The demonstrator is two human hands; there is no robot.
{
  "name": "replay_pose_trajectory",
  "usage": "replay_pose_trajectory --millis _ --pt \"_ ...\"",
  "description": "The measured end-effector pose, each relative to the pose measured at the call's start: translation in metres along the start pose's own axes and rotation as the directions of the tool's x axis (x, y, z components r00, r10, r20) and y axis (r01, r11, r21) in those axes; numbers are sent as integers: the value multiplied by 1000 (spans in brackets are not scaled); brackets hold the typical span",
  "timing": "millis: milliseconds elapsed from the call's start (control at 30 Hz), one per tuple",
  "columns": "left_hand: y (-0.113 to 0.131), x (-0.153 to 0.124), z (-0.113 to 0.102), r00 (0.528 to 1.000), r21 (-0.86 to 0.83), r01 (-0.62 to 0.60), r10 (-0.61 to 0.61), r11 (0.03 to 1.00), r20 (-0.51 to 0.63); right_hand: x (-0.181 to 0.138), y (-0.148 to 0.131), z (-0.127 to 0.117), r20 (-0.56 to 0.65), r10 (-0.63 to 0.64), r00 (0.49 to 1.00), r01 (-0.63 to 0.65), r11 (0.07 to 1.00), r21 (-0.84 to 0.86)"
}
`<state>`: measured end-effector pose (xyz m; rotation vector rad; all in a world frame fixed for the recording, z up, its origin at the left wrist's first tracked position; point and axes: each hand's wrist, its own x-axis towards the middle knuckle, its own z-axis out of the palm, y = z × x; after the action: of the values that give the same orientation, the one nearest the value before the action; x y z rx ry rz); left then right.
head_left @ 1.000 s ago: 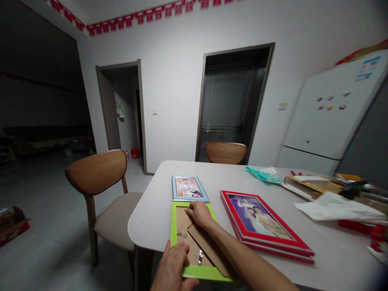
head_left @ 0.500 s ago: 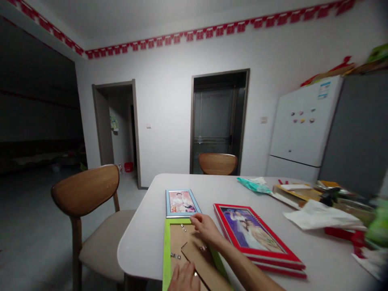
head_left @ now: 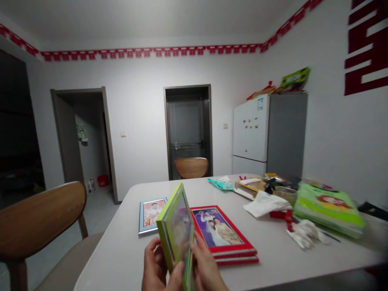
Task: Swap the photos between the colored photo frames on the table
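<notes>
Both my hands hold a green picture frame [head_left: 177, 230] upright over the near edge of the white table [head_left: 273, 246], its glass front turned toward the right. My left hand [head_left: 156, 268] grips its left side and lower edge, fingers curled round it. My right hand [head_left: 206, 270] clasps the right side from behind. A small blue-framed photo [head_left: 150, 210] lies flat on the table just beyond the green frame. A stack of red frames [head_left: 222, 234] with a wedding picture on top lies to the right of it.
A wooden chair [head_left: 39, 222] stands at the left, another [head_left: 191, 167] at the table's far end. Papers, a teal packet [head_left: 220, 184], crumpled tissue [head_left: 306, 233] and a green book [head_left: 329, 204] crowd the right side. A fridge [head_left: 253, 131] stands behind, with two doorways in the back wall.
The green frame lay face down on the table with my hands on its backing; now it is lifted upright in both hands. The view has swung to the right.
</notes>
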<state>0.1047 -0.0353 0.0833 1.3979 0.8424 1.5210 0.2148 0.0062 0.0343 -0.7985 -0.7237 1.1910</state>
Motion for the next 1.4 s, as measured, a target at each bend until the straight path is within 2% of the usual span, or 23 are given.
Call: replay_pose_trajectory --millis 67,133,200,267,333,433,533,667,733,767,800,867,933,1000,1067,1133,1267,1333,1400 --pt "3 13 16 999 -108 39 -43 993 -33 20 -38 -23 -18 -70 997 65 979 -193" --pt "-3 24 32 990 -203 141 -141 969 17 48 -74 -56 -76 -54 996 11 877 -481" --pt "-19 30 49 961 -268 268 -239 925 136 75 -99 -90 -89 -112 990 11 680 -733" --pt "-41 31 66 933 -261 340 -289 903 214 98 -111 -119 -74 -174 982 -3 378 -926" --pt "-61 31 81 930 -149 335 -301 930 213 113 -114 -140 -66 -189 980 -18 246 -969" --pt "-77 33 93 942 164 269 -294 949 159 125 -108 -156 -66 -202 977 -32 167 -985" --pt "-82 36 93 948 422 195 -281 885 151 129 -102 -162 -50 -190 980 -31 106 -994" --pt "-86 52 71 958 617 111 -248 779 140 131 -100 -161 -36 -139 990 -26 69 -997" --pt "-90 67 49 969 780 36 -212 625 125 128 -103 -154 -34 -166 986 -25 56 -998" --pt "-91 77 35 974 868 -21 -187 496 131 125 -104 -147 -19 -196 980 -9 53 -999" --pt "-93 87 20 977 904 -38 -173 425 123 121 -105 -137 13 -228 974 26 54 -998" --pt "-95 105 -9 978 933 -40 -176 359 109 107 -102 -110 127 -261 957 150 71 -986" --pt "-96 117 -32 971 949 -49 -209 312 119 86 -92 -78 276 -221 936 305 112 -946" --pt "-94 118 -45 963 958 -76 -229 276 142 63 -75 -47 400 -156 903 423 161 -892" --pt "-89 109 -49 960 964 -106 -226 246 163 42 -55 -22 486 -110 867 499 196 -844" --pt "-81 89 -50 960 968 -118 -225 221 168 28 -36 -7 517 -98 851 525 220 -822" --pt "-72 34 -55 956 972 -175 -206 160 206 18 -3 -5 466 -70 882 467 263 -844" --pt "-78 10 -58 947 948 -289 -107 134 304 18 9 -10 430 -46 902 424 293 -857" --pt "-88 -7 -61 922 914 -388 52 120 385 17 18 -14 395 -47 918 387 333 -860"
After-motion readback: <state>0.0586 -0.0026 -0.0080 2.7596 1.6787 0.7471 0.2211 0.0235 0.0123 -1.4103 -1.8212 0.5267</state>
